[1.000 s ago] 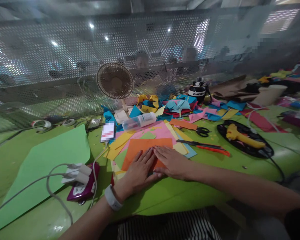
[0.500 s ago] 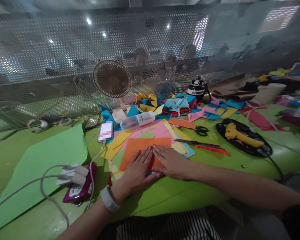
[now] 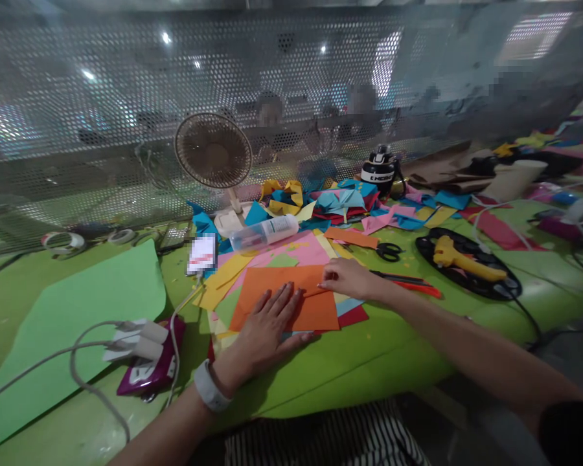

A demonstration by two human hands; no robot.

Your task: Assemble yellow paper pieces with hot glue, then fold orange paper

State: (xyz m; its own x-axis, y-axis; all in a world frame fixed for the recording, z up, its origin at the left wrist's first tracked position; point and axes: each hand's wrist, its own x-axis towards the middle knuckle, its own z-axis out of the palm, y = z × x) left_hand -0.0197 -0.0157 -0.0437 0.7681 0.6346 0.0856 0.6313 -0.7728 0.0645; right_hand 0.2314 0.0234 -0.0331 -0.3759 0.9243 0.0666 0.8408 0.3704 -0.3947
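An orange paper sheet [image 3: 276, 288] lies on a pile of coloured sheets on the green table [image 3: 350, 362]. My left hand [image 3: 265, 327] lies flat on its near part with fingers spread, a white band on the wrist. My right hand [image 3: 347, 278] is at the sheet's far right corner, fingertips pinched on a fold of the orange paper and lifting it slightly.
A small fan [image 3: 214, 152] and a clear bottle [image 3: 267, 232] stand behind the pile. Scissors [image 3: 387, 250], a red cutter [image 3: 412, 285] and a yellow glue gun [image 3: 459, 259] on a black tray lie right. A large green sheet [image 3: 78, 317] and a power strip [image 3: 148, 362] lie left.
My right hand left the flat press on the orange sheet, moved right and away, and pinched the sheet's far right corner. The left hand stayed flat.
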